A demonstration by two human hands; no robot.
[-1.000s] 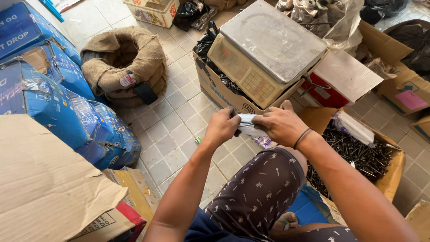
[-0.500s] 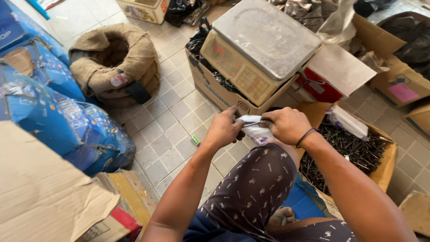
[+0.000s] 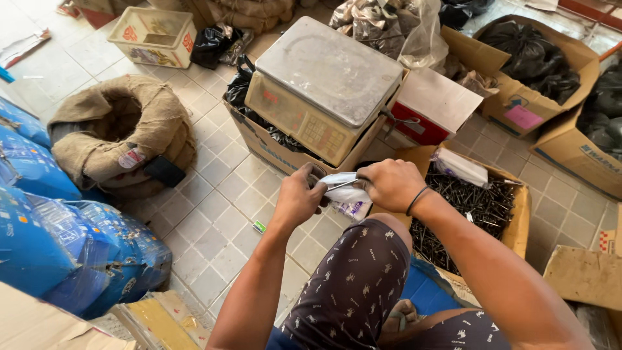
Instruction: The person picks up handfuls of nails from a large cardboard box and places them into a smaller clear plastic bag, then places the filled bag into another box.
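My left hand [image 3: 299,198] and my right hand [image 3: 389,184] both grip a small clear plastic bag [image 3: 343,189] between them, held above my raised knee. The bag's top is pinched between the fingers of both hands; its contents are hard to make out. A dark band circles my right wrist. Just beyond the hands sits a metal weighing scale [image 3: 324,87] on top of a cardboard box. To the right of my hands an open cardboard box [image 3: 518,223] holds a heap of dark nails [image 3: 466,201] with a small filled plastic bag [image 3: 461,167] lying on it.
A rolled-down burlap sack [image 3: 123,133] stands at the left on the tiled floor. Blue plastic-wrapped bundles [image 3: 58,240] lie at the lower left. Cardboard boxes with black bags [image 3: 531,58] fill the upper right. A small cream crate [image 3: 154,35] sits at the top left.
The view has shifted slightly. Both hands stay on the small bag, working its top between the fingers, at about the same place above the knee.
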